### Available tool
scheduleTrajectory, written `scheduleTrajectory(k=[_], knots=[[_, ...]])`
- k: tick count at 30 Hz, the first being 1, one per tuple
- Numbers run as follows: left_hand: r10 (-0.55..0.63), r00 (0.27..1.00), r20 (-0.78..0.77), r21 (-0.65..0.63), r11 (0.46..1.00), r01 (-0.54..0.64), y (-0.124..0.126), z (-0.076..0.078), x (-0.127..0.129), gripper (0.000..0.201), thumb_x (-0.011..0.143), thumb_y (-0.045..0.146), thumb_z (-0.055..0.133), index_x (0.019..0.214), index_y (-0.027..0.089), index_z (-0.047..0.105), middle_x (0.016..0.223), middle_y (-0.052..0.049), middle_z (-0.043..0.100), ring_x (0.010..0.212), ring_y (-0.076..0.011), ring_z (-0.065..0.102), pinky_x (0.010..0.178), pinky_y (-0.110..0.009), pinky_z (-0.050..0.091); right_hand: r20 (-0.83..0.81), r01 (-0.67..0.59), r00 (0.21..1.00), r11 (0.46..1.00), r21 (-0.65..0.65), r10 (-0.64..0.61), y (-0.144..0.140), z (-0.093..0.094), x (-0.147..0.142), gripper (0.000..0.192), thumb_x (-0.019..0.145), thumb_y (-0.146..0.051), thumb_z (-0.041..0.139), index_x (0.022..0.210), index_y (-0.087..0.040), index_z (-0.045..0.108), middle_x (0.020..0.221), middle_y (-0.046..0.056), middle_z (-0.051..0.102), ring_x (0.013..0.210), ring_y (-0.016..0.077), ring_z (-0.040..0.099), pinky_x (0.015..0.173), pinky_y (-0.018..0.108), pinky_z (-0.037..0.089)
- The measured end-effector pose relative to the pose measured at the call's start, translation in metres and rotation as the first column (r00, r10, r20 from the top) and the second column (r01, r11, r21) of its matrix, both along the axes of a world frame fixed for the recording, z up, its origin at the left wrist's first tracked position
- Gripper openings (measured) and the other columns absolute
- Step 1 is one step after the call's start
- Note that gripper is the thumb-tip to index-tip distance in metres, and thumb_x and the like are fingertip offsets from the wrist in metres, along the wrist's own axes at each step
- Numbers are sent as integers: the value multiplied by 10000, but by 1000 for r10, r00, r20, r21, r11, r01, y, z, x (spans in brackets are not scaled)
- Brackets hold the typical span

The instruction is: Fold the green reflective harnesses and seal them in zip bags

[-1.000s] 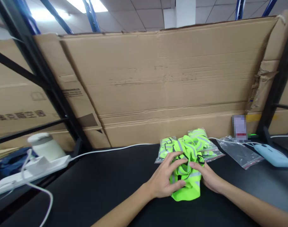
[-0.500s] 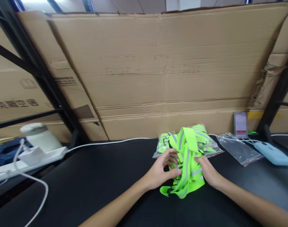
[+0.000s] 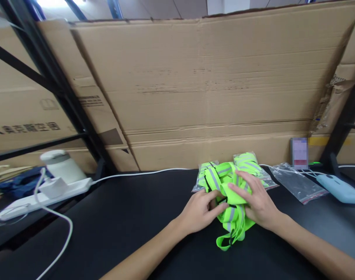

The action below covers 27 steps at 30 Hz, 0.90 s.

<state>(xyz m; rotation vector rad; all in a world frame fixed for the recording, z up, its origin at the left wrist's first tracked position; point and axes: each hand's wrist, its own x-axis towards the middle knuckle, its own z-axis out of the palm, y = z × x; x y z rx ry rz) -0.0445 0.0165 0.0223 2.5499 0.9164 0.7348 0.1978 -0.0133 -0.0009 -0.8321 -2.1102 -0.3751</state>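
Observation:
A neon-green reflective strap vest (image 3: 230, 212) with grey stripes and black buckles is bunched between my hands, with a loop of strap hanging toward me. At its left side my left hand (image 3: 202, 212) is closed, thumb and fingers gripping a fold near a black buckle. My right hand (image 3: 257, 200) wraps over the vest from the right, its fingers across the top of the bundle and its thumb low on the side. Just behind lie clear bags of similar green straps, one bag at the left (image 3: 201, 177) and another at the right (image 3: 247, 160).
An empty clear zip bag (image 3: 297, 184) and a light-blue power bank (image 3: 339, 188) lie at the right on the black table (image 3: 130, 217). A phone-like device (image 3: 299, 153) leans against the cardboard wall (image 3: 177, 89). A white power strip (image 3: 63, 194) and bottle (image 3: 62, 165) stand left.
My right hand has moved from the vest's right edge up over its top. The upright strap is folded down, and the bundle is more compact. The view has shifted slightly left.

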Motion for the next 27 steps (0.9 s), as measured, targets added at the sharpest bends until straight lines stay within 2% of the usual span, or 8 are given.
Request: scheduleTrajectory(k=[5, 8, 11, 13, 16, 20, 24, 27], knots=[[63, 973, 222, 44, 996, -74, 10, -7, -10, 369, 1052, 340, 364, 873, 198, 652, 621, 23, 601, 593, -138, 577, 652, -258, 429, 13, -79, 997, 983, -164, 82, -5, 4, -4, 405, 740, -21, 513, 1074, -210, 643, 1217, 124, 652, 1092, 281, 647, 902, 432, 542], [245, 909, 338, 54, 959, -278, 21, -6, -15, 219, 999, 319, 447, 836, 205, 538, 717, 20, 578, 637, -140, 551, 648, -259, 420, -110, -123, 989, 948, -292, 95, -3, -1, -1, 259, 696, -48, 481, 876, -209, 576, 1022, 77, 698, 928, 239, 664, 802, 371, 536], [338, 899, 279, 54, 929, -366, 31, -8, -17, 114, 880, 294, 574, 861, 219, 491, 761, 22, 573, 680, -158, 549, 674, -274, 429, -196, -110, 980, 910, -399, 33, -2, -2, 2, 199, 666, -64, 447, 774, -221, 502, 816, 29, 656, 740, 194, 610, 672, 318, 493], [341, 926, 165, 37, 936, -351, 33, -11, -16, 109, 836, 290, 605, 851, 219, 523, 739, 20, 597, 693, -175, 564, 712, -298, 435, -190, -93, 982, 882, -462, 4, -2, 0, 2, 255, 666, -80, 458, 861, -218, 548, 819, 24, 651, 732, 194, 603, 673, 319, 494], [333, 943, 17, -11, 943, -333, 33, -16, -12, 213, 849, 349, 605, 698, 208, 554, 659, 4, 612, 695, -202, 579, 730, -322, 429, -105, -136, 990, 850, -508, 96, -6, 6, 0, 558, 676, -115, 528, 1224, -212, 577, 1154, 90, 662, 1035, 252, 634, 884, 393, 521], [254, 962, 96, -112, 963, -243, 27, -20, -7, 280, 889, 388, 590, 692, 189, 604, 634, 3, 612, 640, -183, 578, 665, -284, 441, 39, -179, 970, 820, -544, 238, -12, 13, -4, 748, 732, -288, 669, 1460, -256, 499, 1508, 148, 440, 1353, 357, 463, 1087, 529, 408], [282, 911, 301, -148, 957, -248, 21, -21, -1, 245, 968, 380, 507, 992, 176, 640, 769, -5, 673, 680, -171, 615, 649, -257, 464, -27, -287, 947, 802, -523, 321, -13, 15, -4, 685, 877, -668, 566, 1408, -236, 545, 1354, 147, 590, 1203, 343, 581, 1020, 529, 452], [295, 898, 327, -124, 955, -268, 15, -19, 2, 252, 997, 376, 490, 1120, 187, 603, 855, -8, 687, 720, -168, 637, 681, -257, 482, -120, -262, 965, 870, -418, 232, -13, 12, -4, 498, 981, -590, 483, 1320, -228, 534, 1072, 90, 710, 977, 281, 653, 925, 480, 491]])
